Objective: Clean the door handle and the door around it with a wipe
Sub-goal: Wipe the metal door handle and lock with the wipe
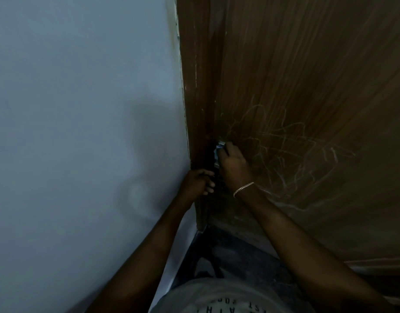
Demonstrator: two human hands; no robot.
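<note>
A brown wood-grain door [307, 86] with a dull sheen carries pale chalky scribbles [285, 150] toward 3 o'clock. At 9 o'clock, a smooth, matt painted wall [81, 109]. At centre, a shiny metal door handle [220, 144] and metal chain bracelet [243, 188].

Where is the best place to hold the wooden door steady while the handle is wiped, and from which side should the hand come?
Probably its free vertical edge, just below the metal handle, coming from the wall side. The door stands slightly ajar, so fingers can wrap that edge, as the left hand does, leaving the right hand free to press the wipe.
</note>
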